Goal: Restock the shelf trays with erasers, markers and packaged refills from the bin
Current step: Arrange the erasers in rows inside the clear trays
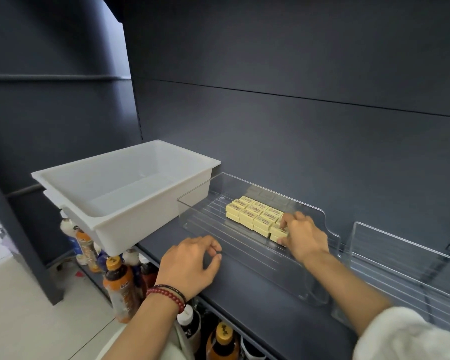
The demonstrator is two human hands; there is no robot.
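A clear plastic tray lies on the dark shelf and holds several yellow wrapped erasers packed in rows near its back. My right hand reaches into the tray and its fingers pinch the nearest right-hand erasers at the end of the rows. My left hand rests at the tray's front left edge with fingers curled against the rim. A white plastic bin sits to the left on the shelf, partly overhanging its end; what shows of its inside looks bare.
A second clear tray stands to the right on the dark shelf. Below the shelf stand several drink bottles with orange labels and caps. The dark back panel rises behind the trays. Pale floor lies at lower left.
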